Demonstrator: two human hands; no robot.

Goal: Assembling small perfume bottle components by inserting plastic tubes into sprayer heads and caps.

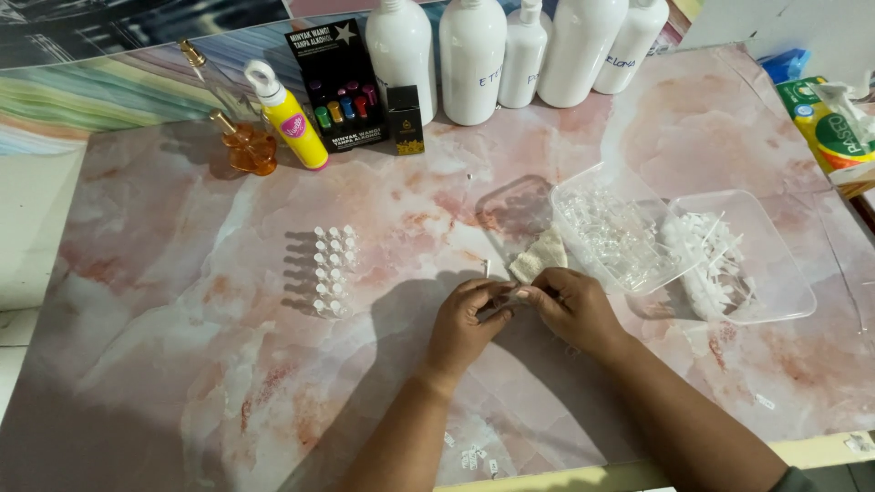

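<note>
Work in hand: our left hand point(467, 321) and right hand point(567, 305) meet near the middle of the table point(182, 364), toward its front edge. The fingers of both are pinched closed, tip to tip, on one small clear vial point(507, 293), largely hidden between them; we cannot tell whether its cap is on.

Done, as we judge it: a block of capped vials point(332, 270), standing upright in three short rows, left of our hands and well apart from them.

Left, as we judge it: a clear tray point(616, 239) heaped with empty vials just beyond our right hand, and a second clear tray point(740, 260) of white caps touching it on the right. Most of the stock looks unassembled.

Also near: a folded pale cloth point(538, 258) just behind our hands; scattered white bits point(469, 454) at the front edge.

Back edge, left to right: amber glass bottle point(246, 146); yellow bottle point(288, 117), white cap, pink round label, tilted; black upright box point(339, 84) showing a row of coloured small bottles; small black box point(405, 120) with gold mark; five white bottles point(472, 60), some hand-lettered in blue.

Right back corner: green-and-yellow pack point(834, 128); blue item point(784, 64) behind it.
</note>
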